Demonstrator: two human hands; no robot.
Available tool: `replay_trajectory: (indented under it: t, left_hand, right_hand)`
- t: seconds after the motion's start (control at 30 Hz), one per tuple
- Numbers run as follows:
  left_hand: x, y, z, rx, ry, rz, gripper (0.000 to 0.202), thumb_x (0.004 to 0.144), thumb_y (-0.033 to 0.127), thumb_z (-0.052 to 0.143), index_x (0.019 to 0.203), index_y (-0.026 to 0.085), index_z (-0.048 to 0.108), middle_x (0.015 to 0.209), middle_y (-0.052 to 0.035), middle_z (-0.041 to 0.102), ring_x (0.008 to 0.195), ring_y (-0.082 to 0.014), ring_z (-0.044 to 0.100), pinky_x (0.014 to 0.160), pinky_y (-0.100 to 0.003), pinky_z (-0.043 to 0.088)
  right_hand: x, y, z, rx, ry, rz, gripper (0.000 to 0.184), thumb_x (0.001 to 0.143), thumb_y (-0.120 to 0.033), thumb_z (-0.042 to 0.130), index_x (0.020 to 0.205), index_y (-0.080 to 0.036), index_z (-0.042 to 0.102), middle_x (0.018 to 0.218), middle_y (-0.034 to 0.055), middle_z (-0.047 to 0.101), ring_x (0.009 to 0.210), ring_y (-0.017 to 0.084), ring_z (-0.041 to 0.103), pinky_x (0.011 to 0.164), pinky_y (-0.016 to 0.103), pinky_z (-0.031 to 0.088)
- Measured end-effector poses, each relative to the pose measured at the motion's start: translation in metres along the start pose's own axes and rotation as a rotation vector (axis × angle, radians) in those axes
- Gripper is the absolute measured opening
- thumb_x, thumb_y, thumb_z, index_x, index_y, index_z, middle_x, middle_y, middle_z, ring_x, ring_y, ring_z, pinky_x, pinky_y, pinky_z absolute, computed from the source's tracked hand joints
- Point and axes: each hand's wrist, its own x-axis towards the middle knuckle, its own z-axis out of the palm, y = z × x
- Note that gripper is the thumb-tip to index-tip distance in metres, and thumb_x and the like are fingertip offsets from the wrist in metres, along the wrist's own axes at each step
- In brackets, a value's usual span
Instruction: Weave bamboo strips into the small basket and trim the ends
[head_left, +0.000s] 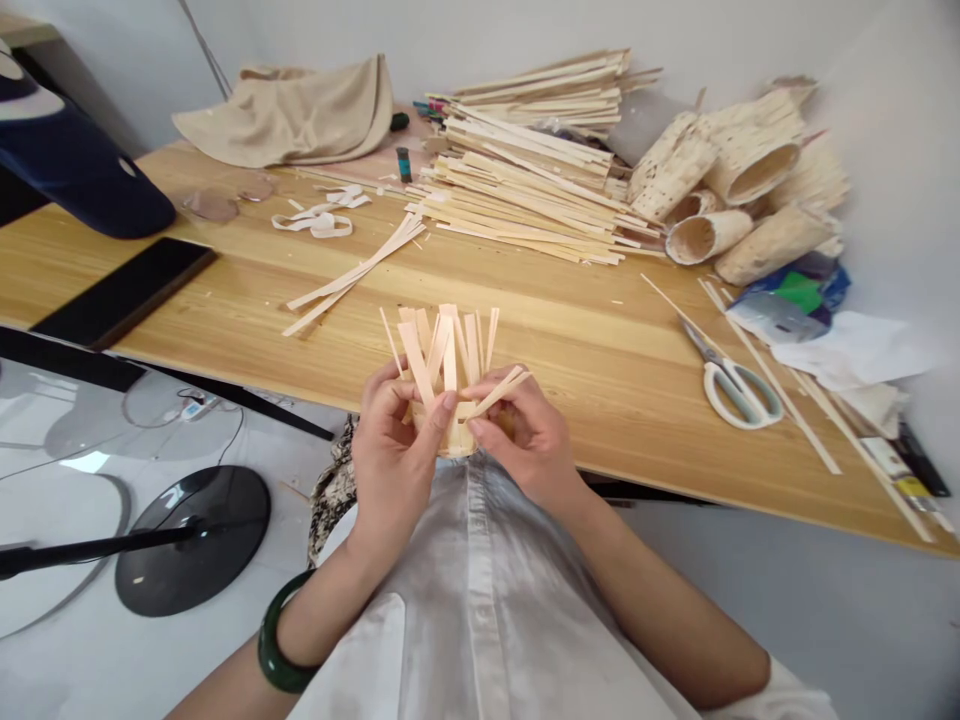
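A small woven basket (457, 438) of pale wood strips is held between both hands, just in front of the table's near edge. Its upright strips fan out loose above the woven part. My left hand (401, 440) is closed round the left side, with the thumb pressed on the front of the weave. On the right side, my right hand (525, 430) pinches a thin strip (496, 393) between thumb and forefinger, its end sticking out up and to the right. The other fingers of that hand curl behind the basket, and their tips are hidden.
Bundles of wood strips (525, 190) lie at the table's back, with bark-like tubes (709, 236) to their right. White-handled scissors (739, 392) and long strips rest at right. Crossed loose strips (356, 275), white ribbon (319, 220) and a black slab (127, 290) lie left.
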Motion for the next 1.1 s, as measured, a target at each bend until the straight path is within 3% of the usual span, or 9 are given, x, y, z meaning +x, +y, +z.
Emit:
replay_trajectory:
  t: [0.1, 0.2, 0.3, 0.4, 0.6, 0.8, 1.0, 1.1]
  left_hand:
    - [-0.003, -0.001, 0.0, -0.041, -0.029, 0.005, 0.022, 0.087, 0.039, 0.079, 0.081, 0.023, 0.065, 0.111, -0.0061, 0.063, 0.114, -0.0236, 0.063, 0.112, -0.044, 0.045]
    - [-0.003, -0.007, -0.005, -0.096, -0.12, 0.006, 0.014, 0.087, 0.033, 0.079, 0.095, 0.024, 0.071, 0.128, -0.0081, 0.061, 0.128, -0.0254, 0.059, 0.119, -0.047, 0.04]
    - [0.001, -0.015, -0.014, -0.145, -0.285, 0.044, 0.037, 0.08, 0.025, 0.085, 0.114, 0.029, 0.071, 0.149, -0.0088, 0.048, 0.142, -0.0304, 0.051, 0.119, -0.05, 0.042]
    - [0.007, -0.021, -0.021, -0.123, -0.403, 0.117, 0.047, 0.075, 0.019, 0.089, 0.117, 0.031, 0.071, 0.154, -0.0092, 0.043, 0.148, -0.0335, 0.046, 0.115, -0.048, 0.049]
    - [0.013, -0.024, -0.024, -0.002, -0.387, 0.231, 0.034, 0.075, 0.022, 0.09, 0.104, 0.028, 0.073, 0.156, -0.0083, 0.041, 0.151, -0.0353, 0.043, 0.106, -0.044, 0.058]
    - [0.018, -0.02, -0.029, 0.118, -0.467, 0.339, 0.035, 0.081, 0.024, 0.086, 0.112, 0.029, 0.072, 0.168, -0.0091, 0.031, 0.141, -0.0334, 0.056, 0.107, -0.047, 0.058]
    - [0.03, -0.012, -0.032, 0.137, -0.51, 0.261, 0.031, 0.077, 0.029, 0.09, 0.105, 0.028, 0.076, 0.163, -0.0098, 0.039, 0.148, -0.0355, 0.048, 0.107, -0.045, 0.059]
    - [0.033, -0.012, -0.032, 0.113, -0.512, 0.238, 0.033, 0.074, 0.03, 0.092, 0.103, 0.028, 0.078, 0.162, -0.0098, 0.04, 0.152, -0.0356, 0.042, 0.109, -0.045, 0.058]
  right_hand:
    - [-0.001, -0.004, -0.003, -0.198, -0.021, -0.03, 0.014, 0.093, -0.017, 0.066, 0.102, -0.026, 0.071, 0.099, 0.0024, 0.059, 0.084, 0.016, 0.058, 0.075, 0.031, 0.054]
    - [-0.001, -0.003, -0.007, -0.213, 0.036, -0.009, 0.011, 0.094, -0.019, 0.066, 0.099, -0.026, 0.072, 0.097, 0.0029, 0.059, 0.09, 0.018, 0.061, 0.078, 0.033, 0.055]
    - [-0.001, 0.002, -0.011, -0.186, 0.049, 0.025, 0.01, 0.094, -0.022, 0.065, 0.1, -0.026, 0.072, 0.095, 0.0037, 0.06, 0.096, 0.02, 0.062, 0.084, 0.036, 0.055]
    - [0.0, 0.007, -0.014, -0.174, 0.016, 0.019, 0.01, 0.095, -0.025, 0.065, 0.101, -0.026, 0.072, 0.096, 0.0046, 0.061, 0.099, 0.022, 0.062, 0.087, 0.038, 0.056]
    - [0.004, 0.005, -0.023, -0.144, -0.067, -0.114, 0.017, 0.095, -0.015, 0.065, 0.105, -0.027, 0.072, 0.103, 0.0041, 0.058, 0.101, 0.019, 0.063, 0.09, 0.037, 0.055]
    - [0.007, 0.004, -0.027, -0.173, -0.104, -0.12, 0.016, 0.094, -0.014, 0.067, 0.102, -0.027, 0.072, 0.099, 0.0033, 0.06, 0.099, 0.019, 0.064, 0.088, 0.036, 0.056]
    - [0.009, 0.001, -0.021, -0.236, -0.043, -0.053, 0.014, 0.092, -0.015, 0.066, 0.102, -0.024, 0.071, 0.103, 0.0049, 0.063, 0.102, 0.019, 0.064, 0.086, 0.033, 0.058]
    - [0.01, 0.003, -0.022, -0.249, -0.041, -0.095, 0.011, 0.093, -0.016, 0.066, 0.098, -0.024, 0.071, 0.1, 0.004, 0.063, 0.097, 0.018, 0.065, 0.086, 0.034, 0.058]
